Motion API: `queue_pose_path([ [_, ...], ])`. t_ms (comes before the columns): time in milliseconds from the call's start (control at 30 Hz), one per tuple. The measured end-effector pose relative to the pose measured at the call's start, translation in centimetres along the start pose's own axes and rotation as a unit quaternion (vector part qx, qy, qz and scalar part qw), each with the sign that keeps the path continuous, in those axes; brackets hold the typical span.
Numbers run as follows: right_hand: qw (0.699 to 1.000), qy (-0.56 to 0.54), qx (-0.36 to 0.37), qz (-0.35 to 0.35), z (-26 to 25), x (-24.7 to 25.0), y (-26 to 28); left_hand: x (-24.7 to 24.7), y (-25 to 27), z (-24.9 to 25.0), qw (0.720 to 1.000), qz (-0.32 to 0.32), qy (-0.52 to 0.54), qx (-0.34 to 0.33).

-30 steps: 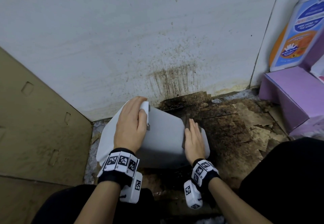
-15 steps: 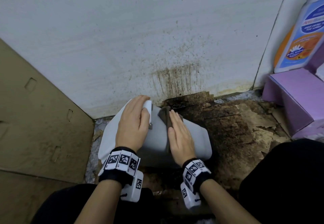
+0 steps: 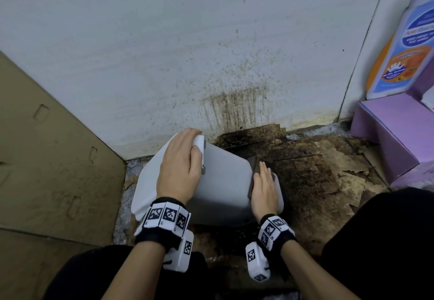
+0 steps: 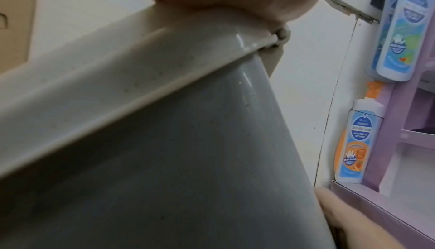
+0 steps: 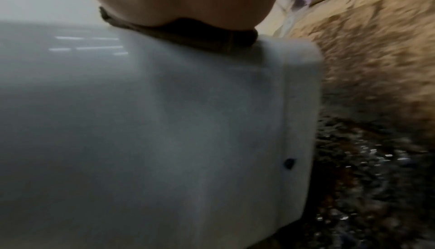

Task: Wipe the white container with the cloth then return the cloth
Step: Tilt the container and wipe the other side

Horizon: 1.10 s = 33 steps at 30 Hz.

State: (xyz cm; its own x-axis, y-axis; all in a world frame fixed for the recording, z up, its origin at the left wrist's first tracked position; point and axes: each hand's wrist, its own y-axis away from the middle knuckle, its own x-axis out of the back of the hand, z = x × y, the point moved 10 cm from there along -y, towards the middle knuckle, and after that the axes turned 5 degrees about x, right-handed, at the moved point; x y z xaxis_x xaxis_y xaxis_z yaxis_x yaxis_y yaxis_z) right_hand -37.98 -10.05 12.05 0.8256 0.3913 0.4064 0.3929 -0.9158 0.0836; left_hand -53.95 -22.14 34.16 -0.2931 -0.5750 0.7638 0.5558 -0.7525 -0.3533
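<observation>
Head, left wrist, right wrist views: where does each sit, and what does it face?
Head: looks down; left hand and right hand on tilted white plastic container.
Left wrist: looks along container rim toward orange-and-blue soap bottle; palm visible.
Right wrist: palm presses dark brown cloth.
All three show the container.

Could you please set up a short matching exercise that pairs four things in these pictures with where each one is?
Things:
1. left hand
2. brown cloth
3. hand-wash bottle
4. cardboard panel

Places:
A. far right, by the purple box
B. under the flat right hand
C. left side, leaning at the wall
D. gripping the white container's rim

Pairs: 1-D, 2-B, 3-A, 4-C
</observation>
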Motion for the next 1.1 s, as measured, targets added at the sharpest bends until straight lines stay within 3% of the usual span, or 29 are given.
queue_pose_path([
  [67, 0.999, -0.013, 0.036, 0.001, -3.4, -0.9, 1.0, 0.0, 0.0, 0.1, 1.000, 0.000, -0.001, 0.002],
  [233, 0.977, -0.055, 0.201, -0.041, -13.9, -3.7, 4.3, -0.4, -0.1, 0.1, 1.000, -0.002, -0.006, 0.007],
  [433, 0.958, 0.009, 0.281, -0.048, -13.7, -3.3, 3.9, -0.5, -0.2, -0.3, 1.000, -0.018, -0.008, 0.002],
  [533, 0.970, 0.018, 0.240, -0.046, -9.5, -2.1, 1.9, -0.3, -0.2, -0.4, 1.000, -0.020, -0.003, 0.001],
  [767, 0.996, 0.022, 0.065, -0.060, 1.0, 0.1, -1.3, -0.5, -0.3, 0.0, 1.000, -0.022, -0.002, -0.002],
  [1000, 0.999, -0.010, 0.031, -0.029, -0.7, -0.5, -0.5, -0.3, -0.2, -0.4, 1.000, -0.009, -0.001, 0.010],
  [1100, 0.997, -0.022, 0.072, -0.018, -4.9, -1.2, 1.1, -0.3, -0.2, -0.2, 1.000, -0.007, -0.001, 0.009],
])
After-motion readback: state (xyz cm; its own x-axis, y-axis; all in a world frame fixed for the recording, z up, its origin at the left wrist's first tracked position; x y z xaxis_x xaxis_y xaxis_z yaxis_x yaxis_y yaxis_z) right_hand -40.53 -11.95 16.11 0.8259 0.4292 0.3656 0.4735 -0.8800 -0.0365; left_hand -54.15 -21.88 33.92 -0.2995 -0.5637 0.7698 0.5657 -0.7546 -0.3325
